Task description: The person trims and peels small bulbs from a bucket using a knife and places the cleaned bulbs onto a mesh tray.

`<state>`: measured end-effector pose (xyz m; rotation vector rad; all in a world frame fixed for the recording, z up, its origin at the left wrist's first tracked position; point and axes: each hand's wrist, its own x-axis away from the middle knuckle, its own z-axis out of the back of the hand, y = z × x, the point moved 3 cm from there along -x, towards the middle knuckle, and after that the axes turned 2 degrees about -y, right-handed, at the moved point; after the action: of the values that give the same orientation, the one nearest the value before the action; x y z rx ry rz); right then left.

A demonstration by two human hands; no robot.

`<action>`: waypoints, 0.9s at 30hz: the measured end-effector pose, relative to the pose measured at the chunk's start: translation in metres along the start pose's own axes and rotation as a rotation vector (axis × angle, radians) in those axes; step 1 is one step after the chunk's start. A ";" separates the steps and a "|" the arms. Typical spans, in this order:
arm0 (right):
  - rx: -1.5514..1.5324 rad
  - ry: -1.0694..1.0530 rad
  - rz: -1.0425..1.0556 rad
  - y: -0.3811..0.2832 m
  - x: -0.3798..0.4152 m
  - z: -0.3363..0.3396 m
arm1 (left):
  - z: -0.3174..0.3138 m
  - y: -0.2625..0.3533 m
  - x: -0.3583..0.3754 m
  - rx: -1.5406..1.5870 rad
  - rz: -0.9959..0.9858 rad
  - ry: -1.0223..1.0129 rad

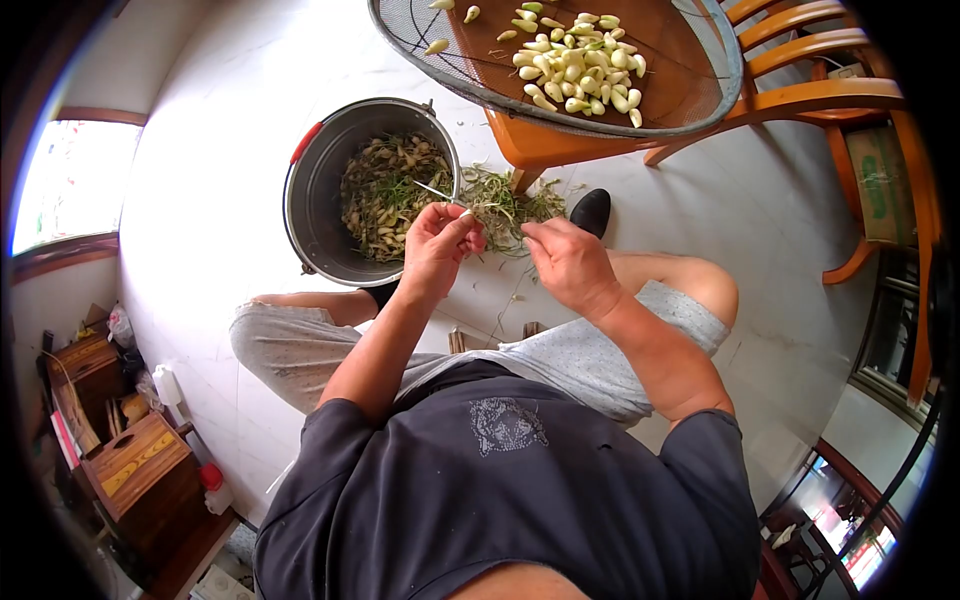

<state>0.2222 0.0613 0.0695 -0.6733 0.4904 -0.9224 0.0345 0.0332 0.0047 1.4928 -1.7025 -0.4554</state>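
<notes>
Over the rim of a metal bucket, my left hand is closed, with a thin, pale blade sticking out past its fingertips. A small whitish spot shows at the thumb; I cannot tell whether it is a bulb. My right hand is pinched a short way to the right, apart from the left. What its fingers hold, if anything, is too small to make out. Many small unpeeled bulbs with dry stalks lie inside the bucket. Green and dry trimmings are heaped on the floor behind my hands.
Pale, cleaned bulbs lie in a round mesh tray on a wooden chair. A dark shoe is just beyond my right hand. Wooden boxes stand at lower left, and a green carton at right.
</notes>
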 end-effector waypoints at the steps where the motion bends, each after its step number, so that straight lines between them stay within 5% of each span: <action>1: 0.010 0.002 0.009 -0.001 0.000 0.000 | 0.000 0.000 0.000 0.005 -0.009 -0.013; 4: -0.030 0.037 -0.020 0.005 0.003 -0.005 | 0.001 0.004 -0.002 0.054 -0.017 -0.026; 7: 0.075 -0.321 -0.408 0.036 0.006 -0.012 | 0.001 0.010 -0.002 0.134 0.012 -0.049; 17: 0.099 -0.282 -0.369 0.038 -0.001 -0.001 | -0.021 0.032 0.000 0.338 0.081 -0.272; 23: 0.098 -0.324 -0.315 0.036 0.000 -0.002 | -0.108 0.099 -0.041 -0.279 0.005 -0.289; 27: 0.041 -0.296 -0.366 0.034 0.002 0.004 | -0.144 0.152 -0.079 -0.498 -0.284 -0.326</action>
<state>0.2444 0.0755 0.0481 -0.8633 0.0830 -1.1485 0.0431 0.1773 0.1756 1.3344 -1.4617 -1.2344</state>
